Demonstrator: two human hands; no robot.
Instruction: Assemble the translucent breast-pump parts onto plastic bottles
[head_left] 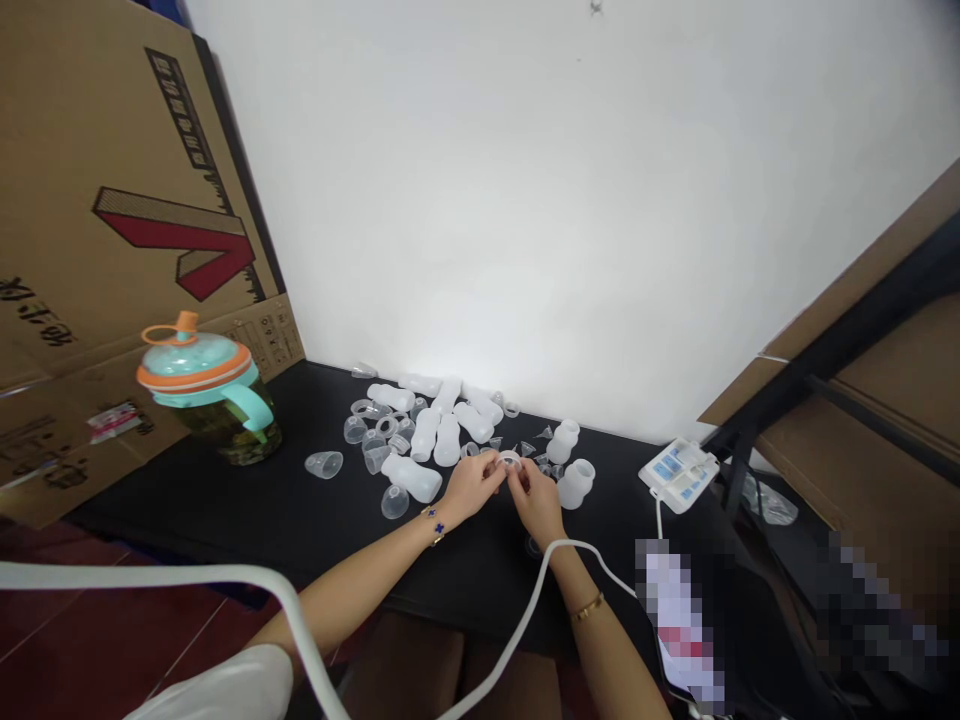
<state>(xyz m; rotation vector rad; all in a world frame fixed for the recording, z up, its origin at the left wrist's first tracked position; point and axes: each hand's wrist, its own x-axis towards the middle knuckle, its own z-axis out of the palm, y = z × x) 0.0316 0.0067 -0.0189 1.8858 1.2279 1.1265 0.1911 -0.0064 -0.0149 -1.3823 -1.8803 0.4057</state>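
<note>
Over our table, left hand and right hand pinch a ring uneven pressure could flick toward ten-o'clock bottles.

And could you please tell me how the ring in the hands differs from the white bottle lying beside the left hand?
The ring is small and round; the bottle is larger and elongated. The ring is held between the left hand and right hand, while the bottle lies on the black table. Both look whitish.
</note>
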